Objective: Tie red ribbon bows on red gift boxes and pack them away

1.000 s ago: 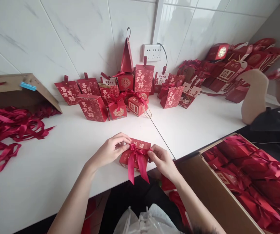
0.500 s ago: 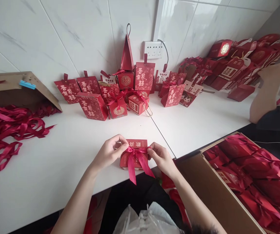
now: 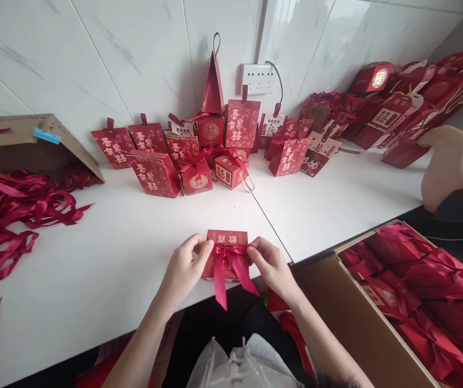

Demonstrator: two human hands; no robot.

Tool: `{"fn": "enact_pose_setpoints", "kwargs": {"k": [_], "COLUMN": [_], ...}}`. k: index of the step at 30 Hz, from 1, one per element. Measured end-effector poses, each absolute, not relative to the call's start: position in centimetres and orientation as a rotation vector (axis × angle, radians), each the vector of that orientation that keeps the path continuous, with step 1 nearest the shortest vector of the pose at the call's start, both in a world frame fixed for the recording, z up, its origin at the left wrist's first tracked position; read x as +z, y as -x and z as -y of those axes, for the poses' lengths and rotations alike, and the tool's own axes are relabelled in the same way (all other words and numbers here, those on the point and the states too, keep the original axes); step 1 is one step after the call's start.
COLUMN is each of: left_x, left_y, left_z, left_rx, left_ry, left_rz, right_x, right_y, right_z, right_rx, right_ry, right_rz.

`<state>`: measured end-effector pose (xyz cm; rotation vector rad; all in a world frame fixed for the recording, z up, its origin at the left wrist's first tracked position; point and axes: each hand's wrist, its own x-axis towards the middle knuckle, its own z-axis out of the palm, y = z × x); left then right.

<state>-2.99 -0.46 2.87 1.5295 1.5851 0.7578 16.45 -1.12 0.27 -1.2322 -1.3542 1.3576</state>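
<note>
A small red gift box (image 3: 227,237) with pale lettering lies at the front edge of the white table. Across it runs a dark pink satin ribbon (image 3: 237,266) tied in a bow, its two tails hanging down over the near side. My left hand (image 3: 188,265) pinches the bow's left loop between thumb and finger. On the other side, my right hand (image 3: 269,263) pinches the right loop the same way. The fingertips cover the ends of both loops.
Several red gift boxes (image 3: 156,175) stand along the tiled wall, below a power socket (image 3: 256,79). Loose ribbons (image 3: 17,202) spill from a cardboard box (image 3: 65,137) at left. At right, an open carton (image 3: 360,312) holds ribboned boxes; another person's arm (image 3: 445,167) is beyond it.
My left hand has shifted slightly down and toward the right, its thumb straighter along the loop. The bow stays tied on the box. The whole view has shifted a little.
</note>
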Motion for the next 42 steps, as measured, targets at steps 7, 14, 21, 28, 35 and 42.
{"fn": "enact_pose_setpoints", "kwargs": {"k": [7, 14, 21, 28, 35, 42], "left_x": [1.0, 0.4, -0.4, 0.0, 2.0, 4.6], "left_y": [2.1, 1.5, 1.2, 2.1, 0.6, -2.5], "left_z": [1.1, 1.1, 1.1, 0.7, 1.4, 3.1], "left_rx": [0.927, 0.999, 1.041, 0.972, 1.404, 1.609], "left_ry": [-1.433, -1.482, -1.447, -1.482, -2.238, -2.838], "left_rz": [-1.497, -1.527, -1.482, -1.424, -1.303, -0.868], "right_x": [-0.3, -0.3, -2.1, -2.2, -1.7, 0.4], "right_y": [-16.8, -16.6, -16.3, -18.8, -18.9, -20.1], "right_z": [1.1, 1.1, 0.9, 0.7, 1.0, 2.0], "right_rx": [1.385, 1.408, 1.554, 1.271, 0.822, 0.213], "right_ry": [1.198, 1.144, 1.045, 0.964, 1.068, 0.987], "right_rz": [1.222, 1.119, 0.866, 1.535, 1.886, 1.764]}}
